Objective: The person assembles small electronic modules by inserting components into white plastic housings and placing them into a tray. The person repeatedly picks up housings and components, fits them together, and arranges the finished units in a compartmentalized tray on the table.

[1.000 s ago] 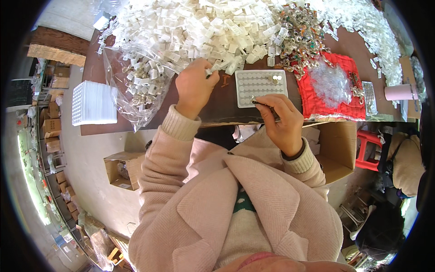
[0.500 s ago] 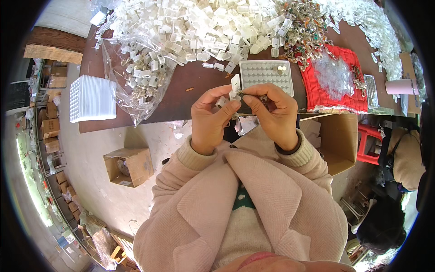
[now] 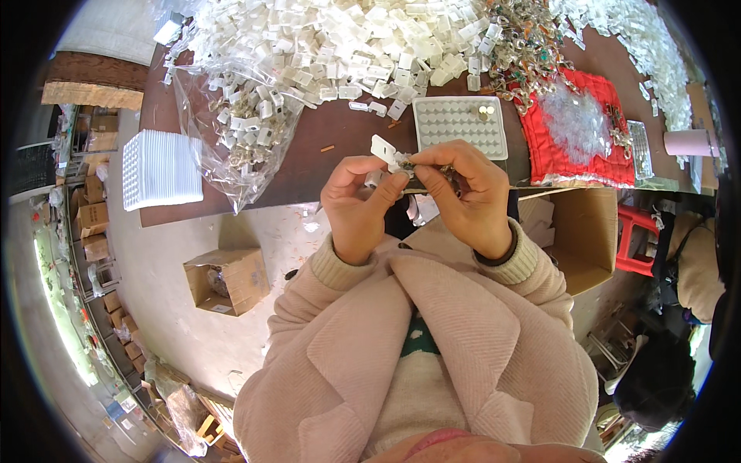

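Note:
My left hand (image 3: 359,208) pinches a small white plastic piece (image 3: 384,150) between thumb and fingers, in front of the table edge. The piece tilts up to the left and has a dark slot in its face. Another small whitish piece (image 3: 373,178) shows inside the same hand. Thumb and forefinger of my right hand (image 3: 469,202) close on a small metal part (image 3: 409,164) at the white piece's lower end. More metal bits show partly under the right fingers; their kind I cannot make out. Behind the hands lies a white dimpled tray (image 3: 459,127) with a few round pale discs.
A large heap of white plastic pieces (image 3: 347,46) covers the table's back. Metal clasps (image 3: 529,46) pile beside it. A red cloth (image 3: 544,154) carries clear plastic bits. Left are a clear bag (image 3: 202,139) and stacked white trays (image 3: 160,171). Cardboard boxes (image 3: 245,282) stand below.
The white plastic piece has tipped from nearly upright to leaning left. Both hands stay pinched together. The whole view has shifted slightly.

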Demonstrator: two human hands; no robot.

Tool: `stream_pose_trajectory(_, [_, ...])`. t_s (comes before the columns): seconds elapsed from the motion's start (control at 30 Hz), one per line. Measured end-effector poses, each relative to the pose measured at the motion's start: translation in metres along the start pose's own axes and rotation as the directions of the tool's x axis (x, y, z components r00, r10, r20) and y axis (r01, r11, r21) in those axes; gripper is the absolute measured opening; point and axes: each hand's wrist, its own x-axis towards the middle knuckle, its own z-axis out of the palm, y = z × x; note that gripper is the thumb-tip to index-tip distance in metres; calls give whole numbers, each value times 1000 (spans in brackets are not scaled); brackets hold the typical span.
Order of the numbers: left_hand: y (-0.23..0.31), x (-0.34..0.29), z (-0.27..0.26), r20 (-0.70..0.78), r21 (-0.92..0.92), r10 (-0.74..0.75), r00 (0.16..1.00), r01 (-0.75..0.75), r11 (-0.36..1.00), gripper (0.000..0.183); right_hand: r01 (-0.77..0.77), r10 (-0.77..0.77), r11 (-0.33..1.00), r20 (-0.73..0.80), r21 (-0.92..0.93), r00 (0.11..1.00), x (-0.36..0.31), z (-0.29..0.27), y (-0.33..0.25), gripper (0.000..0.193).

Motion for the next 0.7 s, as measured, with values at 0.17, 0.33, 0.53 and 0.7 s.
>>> stream_pose_trajectory(0.17, [-2, -1, -2, 42, 78, 129, 991, -132, 988, 27, -44, 44, 999, 32, -10, 999, -1, -3, -5, 15])
stream_pose_trajectory(0.33, [-2, -1, -2, 58, 43, 155, 986, -157, 987, 26, -101, 98, 994, 58, 39, 993, 0, -4, -6, 14])
stream_pose_trajectory(0.53, [0, 1, -5, 97, 60, 153, 983, -159, 986, 25, -210, 196, 970, 119, 122, 973, -1, -7, -6, 12])
stream_pose_trajectory(0.7, [-4, 2, -10, 82, 92, 199, 977, -206, 974, 26, -175, 132, 951, 175, 257, 976, 0, -6, -2, 20])
